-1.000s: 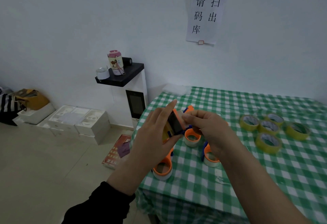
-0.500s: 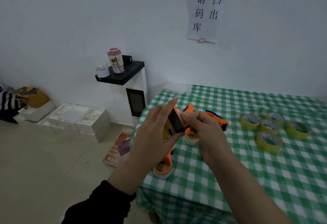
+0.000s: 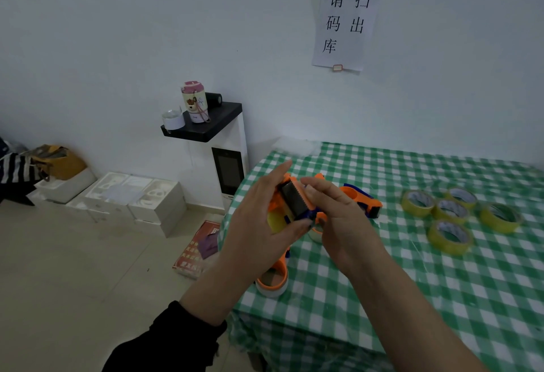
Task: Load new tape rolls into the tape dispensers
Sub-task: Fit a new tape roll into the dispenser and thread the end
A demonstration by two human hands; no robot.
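Above the table's left corner I hold an orange and blue tape dispenser point(image 3: 294, 202) with a yellow tape roll inside it. My left hand point(image 3: 259, 224) grips it from the left, index finger pointing up. My right hand point(image 3: 341, 221) holds its right side, fingertips at the toothed blade. A second orange dispenser point(image 3: 360, 198) lies on the green checked tablecloth point(image 3: 382, 283) behind my right hand. Another dispenser's orange hub point(image 3: 272, 280) sits near the table's front left edge. Several yellow tape rolls point(image 3: 450, 218) lie at the right.
Left of the table stands a white cabinet with a black top point(image 3: 217, 148) holding a bottle and small items. White foam boxes point(image 3: 129, 198), a yellow bag point(image 3: 56, 162) and a red booklet point(image 3: 197, 251) lie on the floor. Paper notices hang on the wall.
My right hand shifted slightly left along the dispenser's blade, uncovering the second dispenser behind it. The left hand kept its grip.
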